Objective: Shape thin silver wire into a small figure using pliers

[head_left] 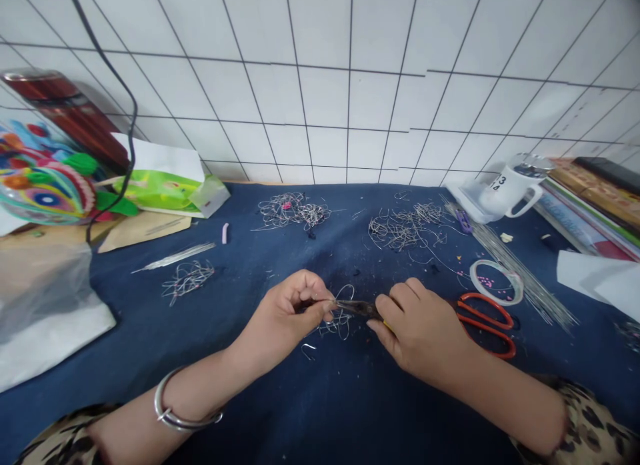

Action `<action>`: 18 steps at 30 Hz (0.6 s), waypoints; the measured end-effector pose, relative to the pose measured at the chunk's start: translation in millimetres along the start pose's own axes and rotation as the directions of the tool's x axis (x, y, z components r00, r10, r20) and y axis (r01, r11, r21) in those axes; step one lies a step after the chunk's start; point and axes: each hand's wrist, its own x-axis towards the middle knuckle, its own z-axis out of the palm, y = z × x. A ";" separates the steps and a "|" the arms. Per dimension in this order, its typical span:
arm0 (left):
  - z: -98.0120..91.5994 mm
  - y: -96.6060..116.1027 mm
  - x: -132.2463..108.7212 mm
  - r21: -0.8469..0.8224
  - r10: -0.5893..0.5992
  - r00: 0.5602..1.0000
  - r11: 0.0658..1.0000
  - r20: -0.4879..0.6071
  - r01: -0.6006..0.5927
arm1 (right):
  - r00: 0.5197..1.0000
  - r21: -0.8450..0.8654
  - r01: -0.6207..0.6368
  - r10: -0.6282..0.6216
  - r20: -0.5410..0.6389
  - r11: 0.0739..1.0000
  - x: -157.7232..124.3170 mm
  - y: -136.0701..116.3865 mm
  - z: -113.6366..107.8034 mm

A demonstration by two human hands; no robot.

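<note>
My left hand (293, 311) is pinched shut on a thin piece of wire (345, 293) above the dark blue cloth (320, 398). My right hand (415, 325) is closed around small pliers (360, 309), whose dark jaws point left and meet the wire at my left fingertips. A small heap of bent wire pieces (335, 326) lies on the cloth just under the two hands. A silver bangle (175, 411) circles my left wrist.
Red-handled scissors (487, 325) and a tape roll (496, 281) lie right of my right hand. Tangled wire piles (295, 211) (405, 226) sit further back, straight wires (525, 278) at right. A white mug (510, 185), books (595, 198), a green packet (160, 188) and a plastic bag (45, 305) ring the cloth.
</note>
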 end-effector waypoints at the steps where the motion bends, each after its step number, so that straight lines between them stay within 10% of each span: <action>1: 0.5 0.1 -0.3 0.000 0.000 1.000 1.000 -0.009 0.000 | 1.000 -0.006 -0.006 0.006 0.000 1.000 -0.1 -0.8 0.1; 18: 4.9 2.4 -5.2 -0.083 0.005 0.997 0.997 -0.076 -0.011 | 0.999 -0.031 -0.042 0.041 -0.025 0.999 -0.9 -7.1 -0.2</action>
